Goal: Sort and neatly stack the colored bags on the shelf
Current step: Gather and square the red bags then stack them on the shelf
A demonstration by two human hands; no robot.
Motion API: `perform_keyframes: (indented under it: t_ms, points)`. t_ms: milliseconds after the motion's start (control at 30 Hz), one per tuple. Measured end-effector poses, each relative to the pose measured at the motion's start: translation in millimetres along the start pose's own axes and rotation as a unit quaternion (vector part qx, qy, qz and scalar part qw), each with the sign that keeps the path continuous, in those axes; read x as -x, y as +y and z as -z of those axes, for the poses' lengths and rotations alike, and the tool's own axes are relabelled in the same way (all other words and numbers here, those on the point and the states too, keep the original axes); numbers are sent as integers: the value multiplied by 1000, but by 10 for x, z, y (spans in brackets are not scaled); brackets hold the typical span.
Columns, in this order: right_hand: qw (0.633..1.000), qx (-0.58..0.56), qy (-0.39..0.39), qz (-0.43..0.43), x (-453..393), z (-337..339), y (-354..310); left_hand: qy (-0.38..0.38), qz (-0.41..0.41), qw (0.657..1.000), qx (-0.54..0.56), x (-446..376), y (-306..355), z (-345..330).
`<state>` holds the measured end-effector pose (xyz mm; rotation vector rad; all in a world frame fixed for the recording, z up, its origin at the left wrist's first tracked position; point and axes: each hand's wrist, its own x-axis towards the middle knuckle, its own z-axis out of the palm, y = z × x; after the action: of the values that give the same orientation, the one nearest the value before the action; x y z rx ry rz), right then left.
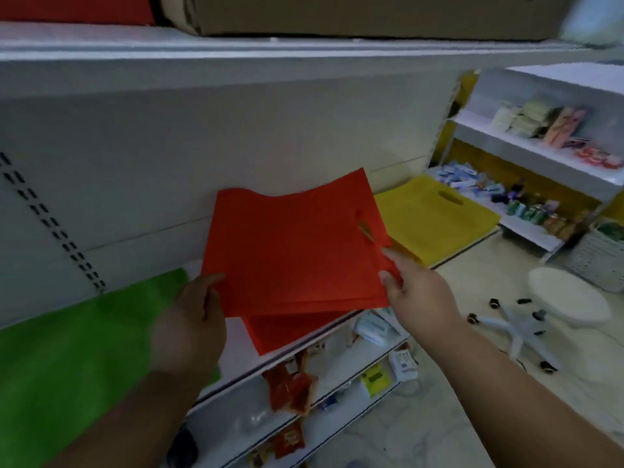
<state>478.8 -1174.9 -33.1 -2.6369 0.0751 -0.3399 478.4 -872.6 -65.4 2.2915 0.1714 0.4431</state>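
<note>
A: What are the hands doing?
B: The left hand [196,319] and right hand [415,292] each pinch an edge of a red bag [290,244], lifted above the shelf [236,352].
A: And around them?
B: Another red bag [287,332] lies below, a green bag [77,352] left of the left hand, a yellow bag [429,214] beyond the right.

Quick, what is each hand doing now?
Left hand: holds the red bag by its left edge.
Right hand: pinches the same bag's right edge.
</note>
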Motion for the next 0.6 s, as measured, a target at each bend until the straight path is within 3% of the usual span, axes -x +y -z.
perform_keyframes:
  t_ms: [233, 400, 600]
  points:
    - [985, 54, -149, 73, -828, -64, 523, -18, 73, 985, -157, 258, 399, -411]
    - [973, 109, -169, 116, -945, -146, 662, -72, 100, 955, -270, 368, 516, -591]
    - [960, 160, -180, 144, -1018, -174, 766, -81, 101, 937, -323, 363, 597, -724]
